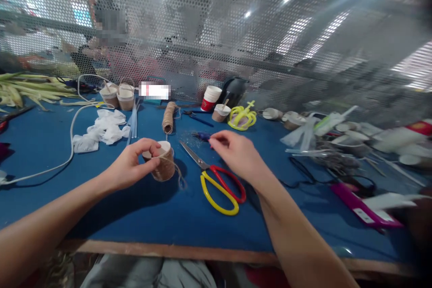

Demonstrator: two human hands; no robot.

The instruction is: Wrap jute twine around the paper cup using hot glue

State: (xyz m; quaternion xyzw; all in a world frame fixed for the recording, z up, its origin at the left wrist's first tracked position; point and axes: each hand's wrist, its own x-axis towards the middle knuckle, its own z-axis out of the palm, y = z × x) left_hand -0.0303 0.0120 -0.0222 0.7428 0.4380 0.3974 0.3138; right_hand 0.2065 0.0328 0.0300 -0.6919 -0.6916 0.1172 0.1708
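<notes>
My left hand (pixel 130 164) grips a small paper cup (pixel 164 168) wrapped in brown twine, thumb in front and fingers at the rim. A loose end of twine hangs from the cup's right side. To the right, my right hand (pixel 234 153) has its thumb and forefinger pinched together. Its fingertips meet the end of a small blue tool (pixel 202 136), mostly hidden behind them. Whether they hold it or something thinner, I cannot tell. Between the hands lie slightly open scissors (pixel 204 166) with one red and one yellow handle. A twine roll (pixel 168 119) lies behind the cup.
Twine-wrapped cups (pixel 126 99), crumpled white plastic (pixel 104 128) and clear sticks (pixel 134 119) lie at left, beside a white cable (pixel 72 135). Pliers (pixel 199 118), stacked cups (pixel 211 97) and a yellow crown-shaped piece (pixel 242 119) stand behind. Clutter and a magenta box (pixel 361 207) occupy the right.
</notes>
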